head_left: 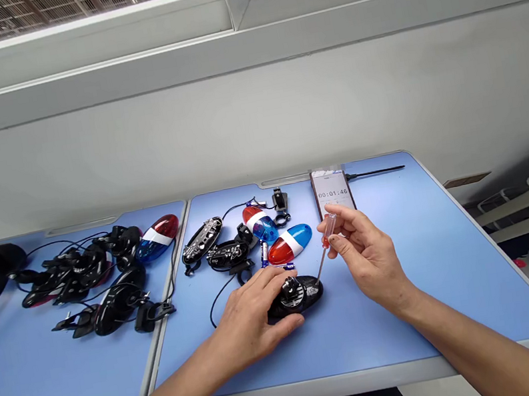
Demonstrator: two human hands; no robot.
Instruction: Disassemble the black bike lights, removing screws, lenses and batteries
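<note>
My left hand (pixel 256 311) lies over a black oval bicycle horn unit (pixel 314 289) and holds it against the table, thumb along the near side and fingers across the top. A round part with a grille shows beside the fingertips; the unit's left end is hidden under the hand. In my right hand (pixel 368 255) is a screwdriver (pixel 329 228) with a clear and red handle, pinched between thumb and fingers. Its shaft slants down to the left, and the tip meets the unit's right end. Just behind lie a red and blue lens cover (pixel 290 244) and another such cover (pixel 259 224).
Opened black housings (pixel 202 240) with cables lie behind my left hand, near small batteries (pixel 264 253). A phone (pixel 332 188) showing a timer stands at the back, beside a black rod (pixel 376 172). More black units (pixel 118 300) are piled on the left table.
</note>
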